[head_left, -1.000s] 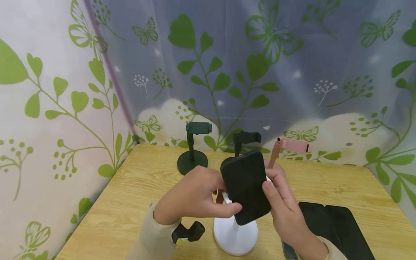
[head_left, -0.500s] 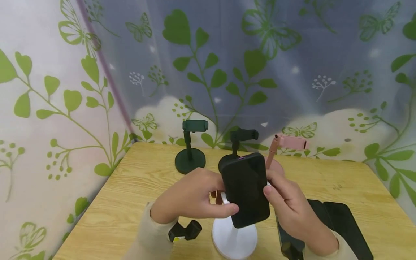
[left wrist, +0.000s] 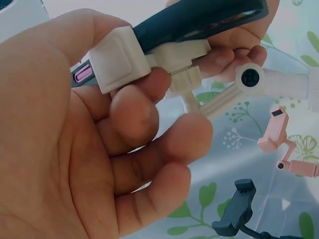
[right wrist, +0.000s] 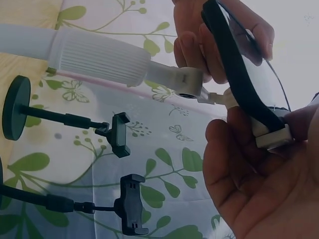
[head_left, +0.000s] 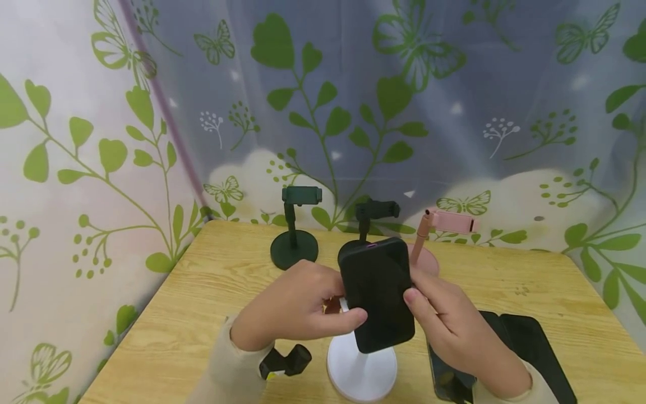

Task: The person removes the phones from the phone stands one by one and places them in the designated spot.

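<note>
A black phone sits tilted in the clamp of a white phone stand, whose round base rests on the table. My left hand grips one end of the clamp, its thumb lying on the phone's front. At the opposite edge, my right hand pinches phone and clamp end together; in the right wrist view that white end lies between thumb and fingers. The phone hides most of the clamp in the head view. The stand's ribbed white post and hinged arm show in the right wrist view.
Along the back of the wooden table stand a green phone stand, a black phone stand and a pink phone stand. Several dark phones lie at the right. Behind hangs a leaf-printed curtain.
The head view has shifted slightly. Both hands keep their hold on the phone and clamp, with the phone turned slightly more upright.
</note>
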`<state>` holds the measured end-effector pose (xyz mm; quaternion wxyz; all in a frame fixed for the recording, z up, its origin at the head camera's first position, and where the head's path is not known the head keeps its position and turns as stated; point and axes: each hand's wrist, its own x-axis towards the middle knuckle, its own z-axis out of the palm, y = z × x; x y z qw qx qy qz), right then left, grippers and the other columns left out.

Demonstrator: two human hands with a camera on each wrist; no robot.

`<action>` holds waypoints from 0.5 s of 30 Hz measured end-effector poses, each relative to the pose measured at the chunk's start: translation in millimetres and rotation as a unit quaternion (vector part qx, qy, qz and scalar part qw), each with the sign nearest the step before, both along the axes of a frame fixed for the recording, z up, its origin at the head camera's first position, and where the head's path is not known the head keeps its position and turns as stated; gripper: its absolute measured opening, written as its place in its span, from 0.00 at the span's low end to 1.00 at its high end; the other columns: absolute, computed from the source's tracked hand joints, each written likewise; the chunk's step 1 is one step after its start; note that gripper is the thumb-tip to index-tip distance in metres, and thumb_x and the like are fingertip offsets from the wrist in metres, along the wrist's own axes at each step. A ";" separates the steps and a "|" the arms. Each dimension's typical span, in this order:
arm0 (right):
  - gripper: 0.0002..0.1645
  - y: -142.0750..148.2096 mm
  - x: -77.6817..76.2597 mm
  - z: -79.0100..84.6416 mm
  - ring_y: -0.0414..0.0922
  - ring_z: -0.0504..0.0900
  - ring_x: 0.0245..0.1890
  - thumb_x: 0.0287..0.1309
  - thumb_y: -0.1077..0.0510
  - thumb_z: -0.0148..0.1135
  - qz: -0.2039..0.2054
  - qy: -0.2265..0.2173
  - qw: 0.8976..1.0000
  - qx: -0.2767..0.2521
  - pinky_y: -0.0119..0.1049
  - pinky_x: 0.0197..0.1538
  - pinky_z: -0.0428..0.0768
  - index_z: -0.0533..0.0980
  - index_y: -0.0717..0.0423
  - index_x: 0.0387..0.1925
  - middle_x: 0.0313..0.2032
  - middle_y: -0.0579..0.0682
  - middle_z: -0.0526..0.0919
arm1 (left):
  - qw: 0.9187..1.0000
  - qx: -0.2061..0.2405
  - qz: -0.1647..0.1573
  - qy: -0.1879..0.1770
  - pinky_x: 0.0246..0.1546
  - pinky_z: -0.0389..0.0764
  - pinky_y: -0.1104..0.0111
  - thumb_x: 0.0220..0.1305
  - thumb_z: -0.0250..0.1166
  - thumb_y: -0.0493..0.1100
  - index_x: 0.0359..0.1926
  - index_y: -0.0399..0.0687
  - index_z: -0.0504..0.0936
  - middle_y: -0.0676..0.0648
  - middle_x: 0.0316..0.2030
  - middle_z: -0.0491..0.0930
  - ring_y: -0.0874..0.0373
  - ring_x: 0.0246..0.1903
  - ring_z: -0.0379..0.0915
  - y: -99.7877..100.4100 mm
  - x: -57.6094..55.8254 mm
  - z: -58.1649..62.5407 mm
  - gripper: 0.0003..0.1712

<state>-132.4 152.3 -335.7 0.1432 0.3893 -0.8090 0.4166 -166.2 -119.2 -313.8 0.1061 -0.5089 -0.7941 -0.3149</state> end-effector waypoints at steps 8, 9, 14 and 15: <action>0.19 1.0 2.4 2.8 0.29 0.63 0.21 0.74 0.71 0.50 -0.022 -0.004 1.000 0.014 0.28 0.29 0.71 0.73 0.44 0.53 0.22 0.35 0.62 | 0.999 0.004 0.019 0.046 0.17 0.57 0.80 0.69 0.62 0.50 0.15 0.57 0.69 0.62 0.14 0.63 0.77 0.15 0.54 2.4 2.6 1.4 0.23; 0.19 1.2 3.0 3.3 0.29 0.63 0.21 0.74 0.71 0.50 -0.025 -0.006 1.000 0.017 0.29 0.29 0.71 0.73 0.43 0.52 0.22 0.34 0.62 | 0.998 0.006 0.022 0.050 0.16 0.57 0.80 0.69 0.62 0.50 0.15 0.57 0.68 0.62 0.14 0.63 0.77 0.15 0.54 2.6 2.8 1.5 0.24; 0.18 1.8 6.8 6.5 0.28 0.60 0.19 0.77 0.68 0.50 -0.042 -0.026 0.998 0.032 0.29 0.28 0.70 0.73 0.40 0.53 0.22 0.32 0.60 | 0.999 0.018 0.022 0.045 0.18 0.61 0.81 0.70 0.62 0.49 0.19 0.56 0.73 0.62 0.15 0.67 0.77 0.16 0.58 3.9 2.8 -0.3 0.20; 0.18 1.8 7.4 7.0 0.28 0.60 0.19 0.77 0.67 0.49 -0.042 -0.031 0.998 0.034 0.28 0.28 0.70 0.73 0.40 0.52 0.21 0.32 0.60 | 0.999 0.020 0.021 0.040 0.18 0.62 0.81 0.70 0.62 0.49 0.20 0.56 0.75 0.62 0.15 0.67 0.78 0.17 0.59 4.1 2.8 -0.9 0.19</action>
